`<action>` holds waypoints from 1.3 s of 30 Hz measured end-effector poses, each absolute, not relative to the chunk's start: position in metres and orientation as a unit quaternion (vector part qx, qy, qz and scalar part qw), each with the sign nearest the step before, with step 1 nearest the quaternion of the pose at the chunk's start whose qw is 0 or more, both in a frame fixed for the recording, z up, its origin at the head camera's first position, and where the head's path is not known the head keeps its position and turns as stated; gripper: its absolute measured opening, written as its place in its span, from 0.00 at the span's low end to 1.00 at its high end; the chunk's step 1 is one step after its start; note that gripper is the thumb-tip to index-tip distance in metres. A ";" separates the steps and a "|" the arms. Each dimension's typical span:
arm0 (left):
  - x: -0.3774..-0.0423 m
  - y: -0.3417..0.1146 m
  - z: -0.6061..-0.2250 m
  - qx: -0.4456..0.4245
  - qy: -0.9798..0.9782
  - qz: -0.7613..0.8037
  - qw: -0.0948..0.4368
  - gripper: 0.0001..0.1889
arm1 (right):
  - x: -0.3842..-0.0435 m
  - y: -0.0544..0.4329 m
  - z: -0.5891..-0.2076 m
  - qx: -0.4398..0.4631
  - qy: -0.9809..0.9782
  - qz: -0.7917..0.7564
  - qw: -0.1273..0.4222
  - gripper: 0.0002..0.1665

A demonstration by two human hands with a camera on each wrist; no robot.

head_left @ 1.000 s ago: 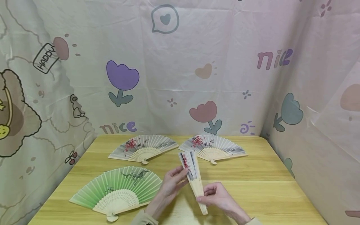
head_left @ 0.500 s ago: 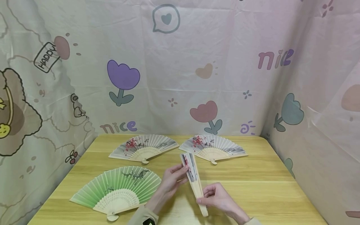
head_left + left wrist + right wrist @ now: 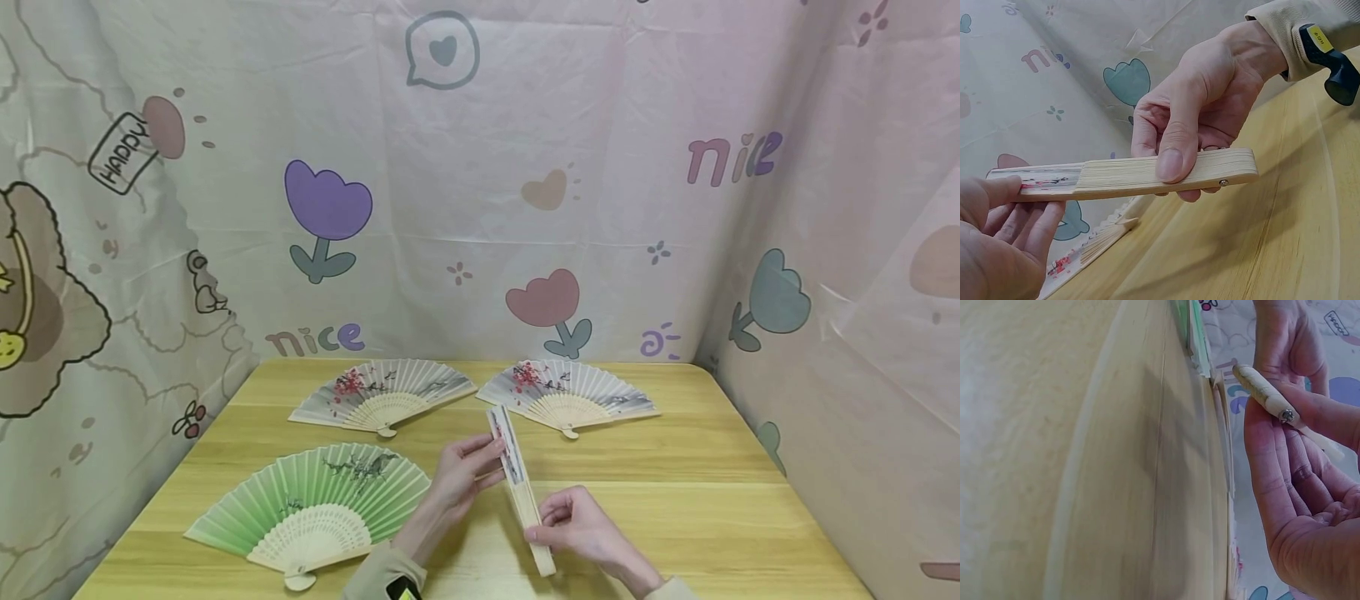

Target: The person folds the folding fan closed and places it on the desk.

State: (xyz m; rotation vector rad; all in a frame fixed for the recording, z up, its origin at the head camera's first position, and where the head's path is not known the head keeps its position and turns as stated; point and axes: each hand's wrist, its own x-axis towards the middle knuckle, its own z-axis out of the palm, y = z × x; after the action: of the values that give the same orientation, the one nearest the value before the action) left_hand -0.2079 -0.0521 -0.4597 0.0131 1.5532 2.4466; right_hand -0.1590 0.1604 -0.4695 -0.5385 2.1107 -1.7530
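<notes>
A folding fan (image 3: 517,483), closed into a narrow stack, is held aslant above the table. Its pleated end shows white, grey and red; its ribs are pale wood. My left hand (image 3: 461,479) pinches the pleated end between thumb and fingers. Near the pivot end, my right hand (image 3: 581,529) grips the ribs, and in the left wrist view the thumb of this right hand (image 3: 1188,112) presses on their edges. The metal rivet (image 3: 1286,415) shows in the right wrist view, close to the thumb.
Spread open on the wooden table (image 3: 697,517) lie a green fan (image 3: 315,500) at the front left, a grey fan with red blossoms (image 3: 382,396) at the back left, and a similar grey fan (image 3: 566,396) at the back right. A printed cloth (image 3: 450,167) hangs behind.
The fan between my hands has narrowed from a loosely gathered bundle to a tight, slim stack. Both hands have stayed almost in place.
</notes>
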 end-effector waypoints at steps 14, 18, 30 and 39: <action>-0.209 -0.053 -0.456 0.038 0.556 0.818 0.144 0.15 | -0.161 0.161 -0.474 -0.214 0.732 -0.621 0.182 0.18; -0.210 -0.053 -0.455 0.049 0.566 0.809 0.150 0.11 | -0.163 0.163 -0.475 -0.229 0.732 -0.615 0.185 0.17; -0.213 -0.054 -0.461 0.068 0.582 0.794 0.161 0.09 | -0.162 0.165 -0.478 -0.236 0.713 -0.622 0.220 0.18; -0.213 -0.054 -0.458 0.084 0.584 0.790 0.170 0.23 | -0.164 0.166 -0.474 -0.225 0.718 -0.624 0.211 0.20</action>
State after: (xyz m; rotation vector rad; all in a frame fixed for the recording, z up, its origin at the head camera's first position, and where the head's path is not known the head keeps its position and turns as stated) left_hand -0.2134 -0.0540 -0.4584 0.2391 1.6592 2.2438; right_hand -0.1636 0.1659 -0.4744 -0.6260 1.9961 -1.7337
